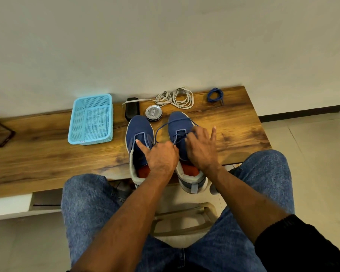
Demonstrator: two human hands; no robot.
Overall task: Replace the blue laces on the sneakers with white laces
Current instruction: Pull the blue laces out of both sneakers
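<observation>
Nearest: jeans-clad knees [90, 203] at 6 o'clock, both forearms reaching to 12 o'clock over the wooden bench [47, 154].

Left hand [161, 157] curled, forefinger stretched toward 10 o'clock onto the tongue of the left sneaker [139, 138]; remaining fingers bunched at the blue lace [165, 126], apparently pinching it, pinch itself hidden.

Right hand [201, 148] on the right sneaker [180, 130]; fingertips gathered at the eyelets, grasping the same lace, little finger splayed toward 12 o'clock.

Sneakers side by side, nearly touching, long axes 6-to-12, toes to 12 o'clock, heels overhanging the bench's near edge. Left sneaker without lace; right one partly laced, a loop running out toward 11 o'clock.

Beyond the toes: round tin [154, 113], black brush [132, 108]. Farther, against the wall: white laces [182, 98] coiled at 12 o'clock, a loose bundled blue lace [215, 95] at 1 o'clock, blue basket [75, 122] at 10 o'clock.
</observation>
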